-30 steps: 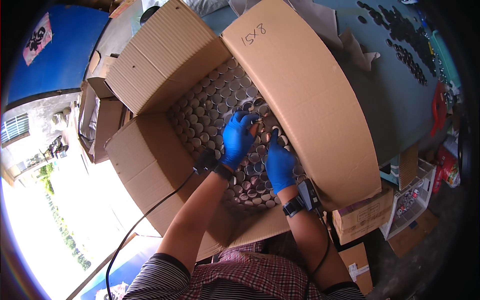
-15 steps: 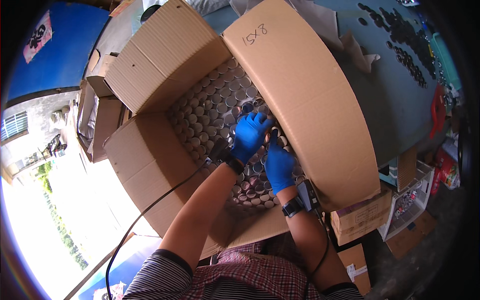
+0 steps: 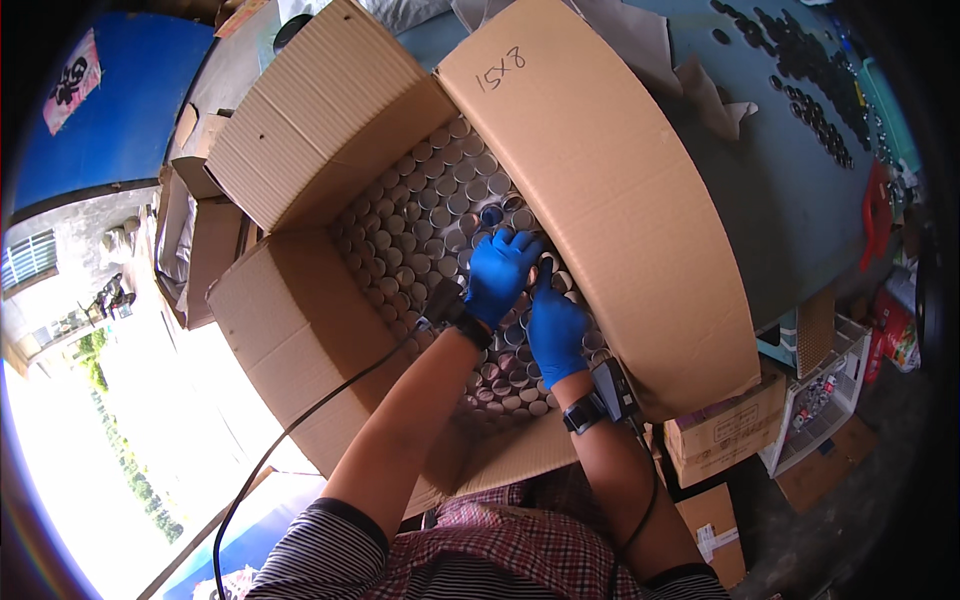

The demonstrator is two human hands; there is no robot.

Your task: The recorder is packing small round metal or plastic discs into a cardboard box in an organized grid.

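An open cardboard box (image 3: 610,200) holds many round silver metal caps (image 3: 440,190) packed close together in rows, some looking darker or bluish from reflections. Inside it, toward the right wall, my left hand (image 3: 500,275) in a blue glove bends its fingers down over the caps; its fingertips are hidden. Just to the right and nearer, my right hand (image 3: 557,335), also gloved in blue, has its index finger stretched forward beside the left hand and its other fingers curled. A few caps show between the two hands. Whatever either hand grips is covered by the gloves.
A cable (image 3: 290,430) runs from my left wrist. Black round pieces (image 3: 815,120) lie on the grey-green table (image 3: 790,220) at the right, near a red tool (image 3: 877,215). A smaller carton (image 3: 725,435) and a white rack (image 3: 825,400) stand at lower right.
Both hands stay at nearly the same spot over the caps, with only tiny finger shifts. The view has moved slightly.
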